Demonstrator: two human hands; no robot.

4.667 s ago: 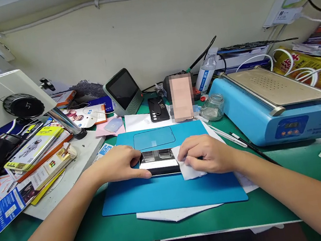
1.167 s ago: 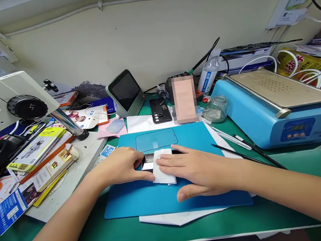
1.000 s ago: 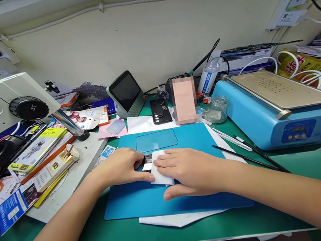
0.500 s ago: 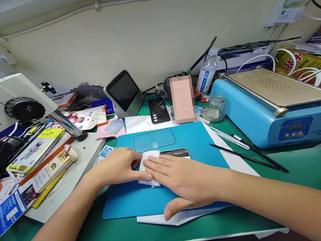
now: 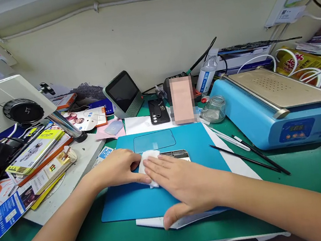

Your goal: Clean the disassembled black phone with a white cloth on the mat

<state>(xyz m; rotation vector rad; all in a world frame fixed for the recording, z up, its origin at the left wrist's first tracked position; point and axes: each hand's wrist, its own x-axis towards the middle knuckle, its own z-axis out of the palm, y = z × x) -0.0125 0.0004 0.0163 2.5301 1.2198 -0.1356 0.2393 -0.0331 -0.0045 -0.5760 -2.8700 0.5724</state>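
Observation:
A folded white tissue lies over the left part of a reflective phone-sized panel on the blue mat. My right hand rests flat over the tissue and panel, its fingers stretched out and thumb apart. At the panel's left end, my left hand is curled, with thumb and forefinger beside the tissue; whatever it grips there is hidden. Behind the panel a clear, dark-edged screen sheet lies flat on the mat.
A blue heating machine stands right, near a glass jar and thin black tools. At the back are a black phone and a small display. Boxes and a microscope stand are left.
The tissue's lower edge has shifted and bunched slightly near my fingertips. Both hands stay in nearly the same place; the view has moved very slightly.

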